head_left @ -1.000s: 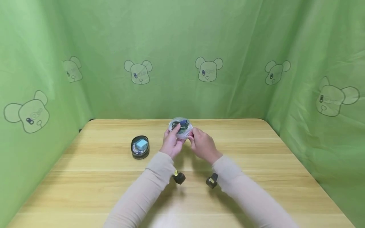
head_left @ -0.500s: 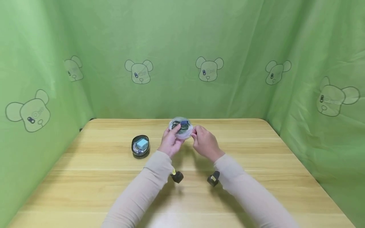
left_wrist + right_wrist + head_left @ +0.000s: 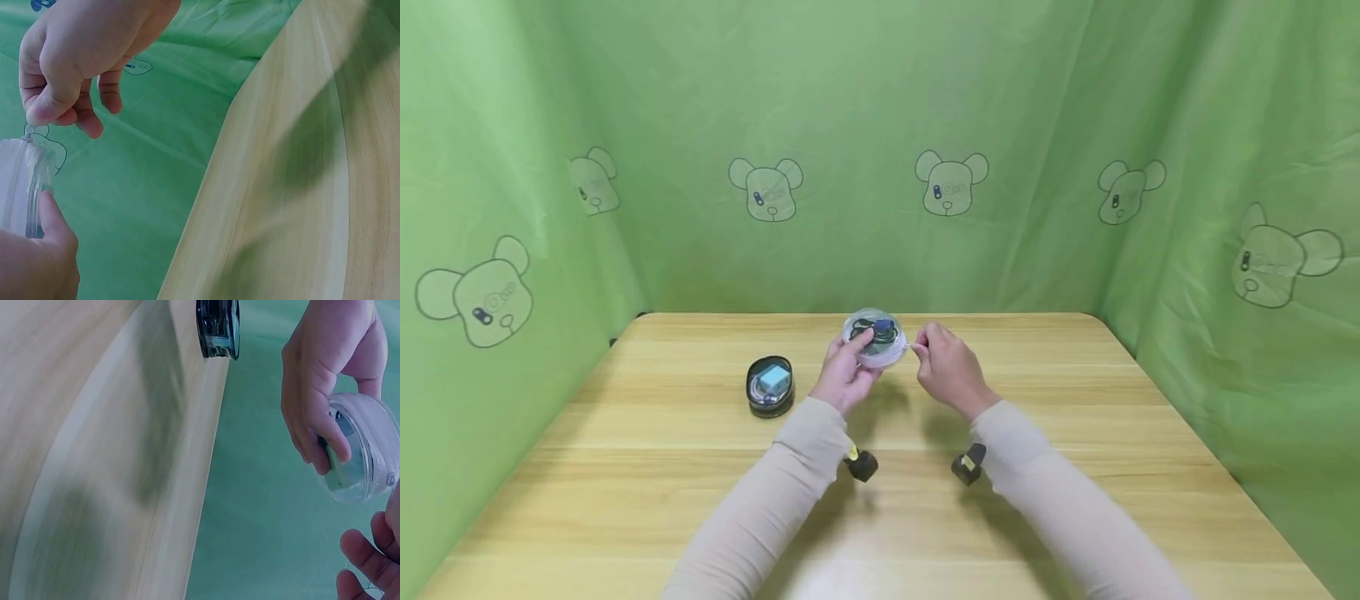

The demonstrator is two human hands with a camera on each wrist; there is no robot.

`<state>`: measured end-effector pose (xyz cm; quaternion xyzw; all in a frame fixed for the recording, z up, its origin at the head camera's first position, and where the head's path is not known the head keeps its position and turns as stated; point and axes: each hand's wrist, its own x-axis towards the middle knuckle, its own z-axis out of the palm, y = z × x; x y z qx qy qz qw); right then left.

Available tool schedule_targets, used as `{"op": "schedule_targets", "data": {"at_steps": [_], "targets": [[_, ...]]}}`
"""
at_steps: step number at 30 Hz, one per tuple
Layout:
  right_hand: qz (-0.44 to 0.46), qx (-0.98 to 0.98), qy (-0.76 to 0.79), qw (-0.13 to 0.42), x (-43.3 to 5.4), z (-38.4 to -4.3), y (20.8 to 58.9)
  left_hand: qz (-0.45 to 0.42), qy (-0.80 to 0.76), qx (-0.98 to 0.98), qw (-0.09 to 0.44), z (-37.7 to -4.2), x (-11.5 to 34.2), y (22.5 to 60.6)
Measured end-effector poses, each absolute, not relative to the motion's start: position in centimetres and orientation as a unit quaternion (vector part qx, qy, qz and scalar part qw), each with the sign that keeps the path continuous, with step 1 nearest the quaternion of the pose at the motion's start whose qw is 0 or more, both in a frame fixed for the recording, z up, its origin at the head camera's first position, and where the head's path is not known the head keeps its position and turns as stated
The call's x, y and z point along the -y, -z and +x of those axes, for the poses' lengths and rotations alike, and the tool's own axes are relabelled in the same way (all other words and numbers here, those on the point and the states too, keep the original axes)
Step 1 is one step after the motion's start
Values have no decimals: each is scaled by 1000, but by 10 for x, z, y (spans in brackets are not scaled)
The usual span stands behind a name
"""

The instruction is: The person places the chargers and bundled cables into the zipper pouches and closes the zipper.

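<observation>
My left hand grips a round clear zip pouch above the far part of the table, its thumb across the front face. Inside the pouch lie a coiled dark cable and a dark blue piece. At the pouch's right edge, my right hand pinches a small zipper pull between thumb and forefinger. Its other fingers are loosely curled in the left wrist view. From the right wrist view, the pouch stands on edge with my left fingers over its face.
A black-rimmed clear oval case sits on the wooden table to the left, holding a light blue box and a pale cable. Green curtains enclose the back and both sides. Black wrist cameras hang below the sleeves.
My right hand has drawn slightly to the right, widening the gap to the pouch's edge while pinching the zipper pull. The left hand and pouch have barely moved.
</observation>
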<state>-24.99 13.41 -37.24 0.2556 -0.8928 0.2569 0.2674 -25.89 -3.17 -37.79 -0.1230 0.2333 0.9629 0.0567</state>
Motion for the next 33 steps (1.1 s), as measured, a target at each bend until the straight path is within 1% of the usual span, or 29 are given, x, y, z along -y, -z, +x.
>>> {"op": "schedule_targets", "data": {"at_steps": [4, 9, 17, 25, 33], "targets": [[263, 890, -262, 266, -132, -248, 373, -123, -961, -241, 55, -260, 31, 379], [277, 879, -267, 281, -126, -245, 375, -104, -961, -250, 60, -260, 29, 380], [290, 878, -255, 283, -112, -242, 380, -70, -965, -247, 44, -261, 23, 378], [306, 875, -247, 283, -108, -238, 380, -94, -964, -242, 50, -257, 22, 376], [299, 879, -249, 276, -112, -240, 379, -77, -964, -246, 69, -257, 23, 377]]}}
